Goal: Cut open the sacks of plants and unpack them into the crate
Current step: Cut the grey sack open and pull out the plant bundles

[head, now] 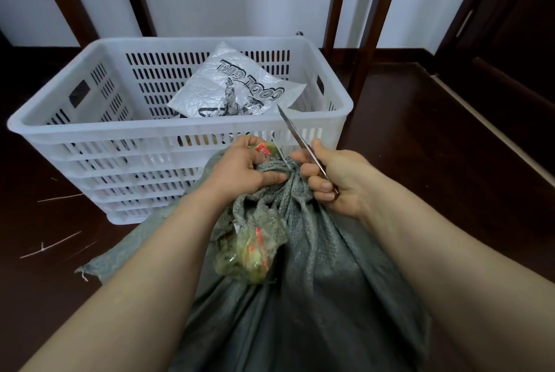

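a dark wooden floor [435, 146] fills most of this head-height view. nearest the viewer, a large grey-green woven sack [315, 296] lies between the person's two forearms. its mouth is gathered into a tight bunch that points toward the crate, probably so the contents have only a short way to go. just beyond the sack stands a white slatted plastic crate [180, 128], open at the top. a crinkled clear plastic bag [237, 86] with black lettering leans inside it. the left hand [240, 170] reaches in from the lower left, palm down, fingers curled around the bunched neck and thumb pressed along the fabric. it seems to be holding the neck steady and taut for the cut. the right hand [339, 179] reaches in from the lower right, fingers wrapped around a knife handle, knuckles close against the neck. below the left hand, a crumpled greenish packet [252, 254] with red print pokes out of a gap in the sack. the knife [292, 128] has a narrow blade that slants up and away from the body, its tip over the crate's near rim. a thin pale tie [283, 157] appears to bind the neck between the hands. whether the blade touches it cannot be told. the neck looks not yet cut, so unpacking has not begun.
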{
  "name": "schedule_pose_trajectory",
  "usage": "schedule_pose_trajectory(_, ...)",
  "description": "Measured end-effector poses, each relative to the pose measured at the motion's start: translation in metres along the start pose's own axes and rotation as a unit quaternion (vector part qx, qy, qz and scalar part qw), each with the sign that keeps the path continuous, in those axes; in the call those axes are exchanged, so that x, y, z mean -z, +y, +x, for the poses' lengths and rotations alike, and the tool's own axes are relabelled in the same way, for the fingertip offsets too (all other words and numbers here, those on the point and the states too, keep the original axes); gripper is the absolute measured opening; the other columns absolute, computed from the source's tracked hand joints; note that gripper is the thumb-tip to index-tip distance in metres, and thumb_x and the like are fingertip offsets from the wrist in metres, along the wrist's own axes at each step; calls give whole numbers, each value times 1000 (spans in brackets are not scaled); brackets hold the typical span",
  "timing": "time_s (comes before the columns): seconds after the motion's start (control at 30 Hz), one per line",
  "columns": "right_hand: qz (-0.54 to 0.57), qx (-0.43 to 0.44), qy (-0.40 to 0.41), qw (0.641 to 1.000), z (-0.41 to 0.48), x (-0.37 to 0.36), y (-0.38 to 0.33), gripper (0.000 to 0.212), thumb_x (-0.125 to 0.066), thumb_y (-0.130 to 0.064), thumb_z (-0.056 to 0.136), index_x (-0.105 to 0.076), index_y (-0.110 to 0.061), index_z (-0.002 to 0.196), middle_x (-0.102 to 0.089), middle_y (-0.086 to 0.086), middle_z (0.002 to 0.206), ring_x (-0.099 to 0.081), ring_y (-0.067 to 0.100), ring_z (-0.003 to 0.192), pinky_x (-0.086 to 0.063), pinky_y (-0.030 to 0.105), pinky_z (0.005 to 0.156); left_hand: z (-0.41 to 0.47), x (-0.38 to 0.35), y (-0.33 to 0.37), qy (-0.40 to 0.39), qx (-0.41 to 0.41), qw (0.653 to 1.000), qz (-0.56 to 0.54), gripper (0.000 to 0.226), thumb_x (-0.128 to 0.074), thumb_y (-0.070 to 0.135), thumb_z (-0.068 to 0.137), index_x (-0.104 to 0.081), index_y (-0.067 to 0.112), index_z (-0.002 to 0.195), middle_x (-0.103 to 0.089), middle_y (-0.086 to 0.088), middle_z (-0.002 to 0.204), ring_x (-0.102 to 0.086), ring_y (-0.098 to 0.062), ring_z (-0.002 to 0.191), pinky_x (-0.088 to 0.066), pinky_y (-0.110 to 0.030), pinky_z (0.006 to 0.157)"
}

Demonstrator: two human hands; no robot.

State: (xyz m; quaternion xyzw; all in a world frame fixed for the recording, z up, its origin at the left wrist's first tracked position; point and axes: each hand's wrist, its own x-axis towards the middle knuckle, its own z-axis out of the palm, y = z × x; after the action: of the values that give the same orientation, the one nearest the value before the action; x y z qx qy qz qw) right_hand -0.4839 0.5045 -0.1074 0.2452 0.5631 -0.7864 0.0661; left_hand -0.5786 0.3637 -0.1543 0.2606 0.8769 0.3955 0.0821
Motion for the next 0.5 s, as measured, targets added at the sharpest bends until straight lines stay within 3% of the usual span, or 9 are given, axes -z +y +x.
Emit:
schedule_pose_trajectory(0.17,-27,47,48,997,10,8,11,31,-38,-30,103,-56,-9,88,-41,0,59,-41,7,38,-31,17,34,-4,2,1,-2,-12,1000,-2,34,-80,25,71,-72,-4,87,-41,0,115,-42,-7,102,-30,-9,76)
schedule_pose_trajectory(0.3,-99,77,51,991,12,14,14,26,-37,-20,103,-51,-10,84,-55,3,73,-56,4,46,-37,17,37,-6,3,2,-8,-17,1000,9,30,-80,26,71,-71,0,84,-39,3,115,-39,-5,105,-27,-7,77)
schedule_pose_trajectory(0.5,-216,81,74,970,11,28,12,23,-44,-23,100,-55,-12,83,-64,-2,70,-41,9,46,-27,21,38,-5,2,4,-17,-12,1000,14,37,-80,28,71,-73,2,96,-38,4,118,-42,-7,103,-31,-9,81)
